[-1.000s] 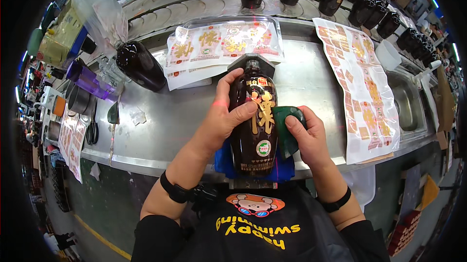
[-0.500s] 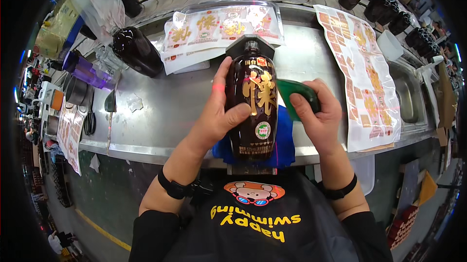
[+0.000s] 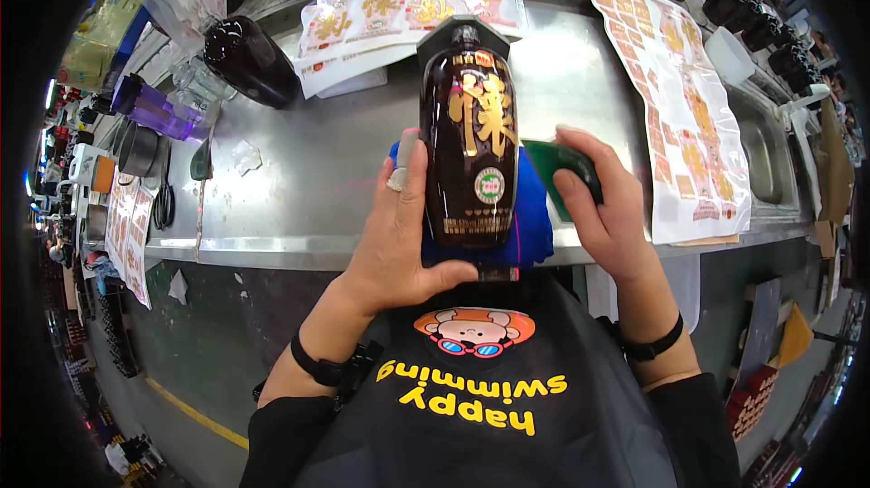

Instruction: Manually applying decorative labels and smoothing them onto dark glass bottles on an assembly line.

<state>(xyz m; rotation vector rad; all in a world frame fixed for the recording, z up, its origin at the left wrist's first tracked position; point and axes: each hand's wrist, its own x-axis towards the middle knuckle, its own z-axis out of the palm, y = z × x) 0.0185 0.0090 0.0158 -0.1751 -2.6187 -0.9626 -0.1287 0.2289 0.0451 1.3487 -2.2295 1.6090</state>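
Now left hand [image 3: 399,239] in a grip on dark bottle [image 3: 471,148], right hand [image 3: 607,202] curled around green pad [image 3: 553,166].

The dark bottle [image 3: 471,139] hides most of the blue cloth [image 3: 530,221] beneath it.

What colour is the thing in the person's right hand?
Green: the pad under the right hand shows best in the head view.
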